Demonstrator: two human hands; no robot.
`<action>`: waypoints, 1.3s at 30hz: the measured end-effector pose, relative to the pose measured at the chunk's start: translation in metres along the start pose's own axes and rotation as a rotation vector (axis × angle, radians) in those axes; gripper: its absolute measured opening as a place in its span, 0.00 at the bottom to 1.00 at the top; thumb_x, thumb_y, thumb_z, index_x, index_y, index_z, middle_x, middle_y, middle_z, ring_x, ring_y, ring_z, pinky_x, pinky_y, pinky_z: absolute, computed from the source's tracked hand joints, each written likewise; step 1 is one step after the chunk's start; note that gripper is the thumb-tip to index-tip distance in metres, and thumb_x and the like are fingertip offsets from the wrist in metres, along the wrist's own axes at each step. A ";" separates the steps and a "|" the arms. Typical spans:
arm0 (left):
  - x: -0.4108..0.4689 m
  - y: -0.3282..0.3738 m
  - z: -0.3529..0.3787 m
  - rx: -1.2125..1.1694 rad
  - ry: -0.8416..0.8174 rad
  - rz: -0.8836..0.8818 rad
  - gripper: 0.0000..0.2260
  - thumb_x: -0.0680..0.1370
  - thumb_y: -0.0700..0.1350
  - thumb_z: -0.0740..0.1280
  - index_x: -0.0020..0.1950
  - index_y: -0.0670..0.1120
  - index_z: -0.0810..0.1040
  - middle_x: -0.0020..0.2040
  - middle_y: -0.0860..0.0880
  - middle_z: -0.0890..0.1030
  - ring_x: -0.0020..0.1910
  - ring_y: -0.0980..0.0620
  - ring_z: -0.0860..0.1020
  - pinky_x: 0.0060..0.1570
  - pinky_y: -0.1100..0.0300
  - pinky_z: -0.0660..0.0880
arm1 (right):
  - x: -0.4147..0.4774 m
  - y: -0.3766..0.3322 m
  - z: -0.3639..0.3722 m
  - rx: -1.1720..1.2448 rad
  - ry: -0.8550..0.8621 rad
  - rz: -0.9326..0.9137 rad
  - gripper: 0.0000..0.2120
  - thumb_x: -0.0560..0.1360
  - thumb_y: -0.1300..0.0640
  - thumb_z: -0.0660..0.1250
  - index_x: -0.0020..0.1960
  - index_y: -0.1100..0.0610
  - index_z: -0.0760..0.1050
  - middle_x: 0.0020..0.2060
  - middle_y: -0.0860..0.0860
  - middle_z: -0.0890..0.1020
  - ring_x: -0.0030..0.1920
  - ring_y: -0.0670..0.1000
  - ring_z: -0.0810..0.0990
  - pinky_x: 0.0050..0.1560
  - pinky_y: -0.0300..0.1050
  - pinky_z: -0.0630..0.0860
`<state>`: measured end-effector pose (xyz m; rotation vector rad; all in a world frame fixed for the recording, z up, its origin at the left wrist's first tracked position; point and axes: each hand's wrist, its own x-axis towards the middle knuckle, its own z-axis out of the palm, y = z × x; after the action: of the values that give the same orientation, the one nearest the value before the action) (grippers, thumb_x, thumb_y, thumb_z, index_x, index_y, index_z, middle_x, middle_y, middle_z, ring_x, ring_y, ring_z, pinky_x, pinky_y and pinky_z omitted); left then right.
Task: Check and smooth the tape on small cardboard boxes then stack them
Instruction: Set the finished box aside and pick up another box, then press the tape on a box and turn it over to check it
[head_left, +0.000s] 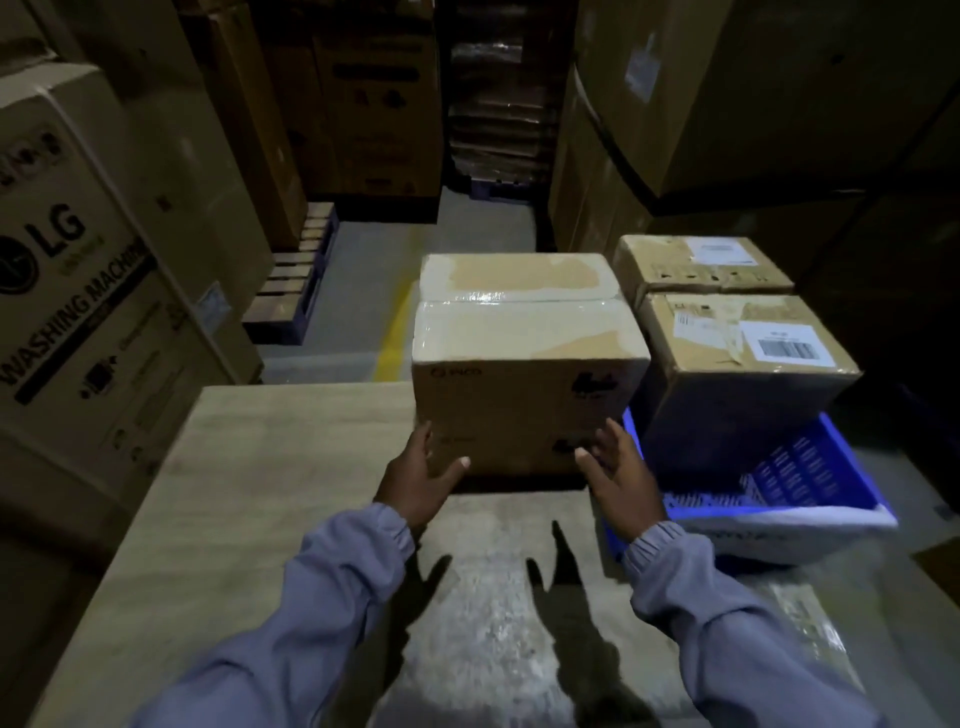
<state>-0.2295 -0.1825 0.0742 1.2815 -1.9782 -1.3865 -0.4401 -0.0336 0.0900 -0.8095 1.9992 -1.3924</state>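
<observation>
A small cardboard box (524, 358) with clear tape across its top seam stands at the far end of a pale wooden table (249, 499). My left hand (423, 475) touches the box's lower left front corner, fingers spread. My right hand (621, 478) is at the lower right front corner, fingers apart, close to or touching the box. Neither hand grips it. To the right, two more small boxes sit on a blue crate: a near one (737, 364) with a barcode label and a far one (701, 265).
The blue plastic crate (810, 483) stands on the floor right of the table. Large washing machine cartons (78, 291) tower on the left, tall cartons (701, 104) on the right. A grey aisle with a yellow floor line (395, 327) and a pallet (301, 275) lies beyond.
</observation>
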 end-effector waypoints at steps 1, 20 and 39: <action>-0.009 -0.004 0.004 -0.003 -0.013 -0.010 0.36 0.72 0.57 0.72 0.76 0.48 0.62 0.70 0.48 0.73 0.67 0.49 0.73 0.65 0.55 0.71 | -0.008 0.006 0.002 0.017 -0.035 0.017 0.29 0.78 0.60 0.65 0.76 0.59 0.57 0.71 0.56 0.68 0.68 0.50 0.70 0.64 0.45 0.69; -0.242 -0.065 0.104 -0.014 0.232 -0.334 0.16 0.77 0.45 0.70 0.64 0.47 0.75 0.56 0.48 0.79 0.57 0.52 0.78 0.55 0.60 0.75 | -0.137 0.129 -0.032 0.033 -0.428 0.172 0.20 0.78 0.63 0.65 0.69 0.60 0.67 0.60 0.55 0.76 0.50 0.43 0.78 0.40 0.32 0.77; -0.492 -0.154 0.087 -0.159 0.623 -0.561 0.17 0.78 0.45 0.68 0.66 0.45 0.74 0.61 0.50 0.77 0.58 0.51 0.78 0.54 0.64 0.71 | -0.325 0.120 0.060 -0.401 -1.049 -0.085 0.24 0.78 0.53 0.67 0.72 0.55 0.66 0.62 0.53 0.77 0.56 0.50 0.78 0.54 0.41 0.72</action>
<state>0.0195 0.2677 -0.0161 1.9792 -1.1177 -1.1240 -0.2011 0.2059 -0.0062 -1.4270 1.3764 -0.3790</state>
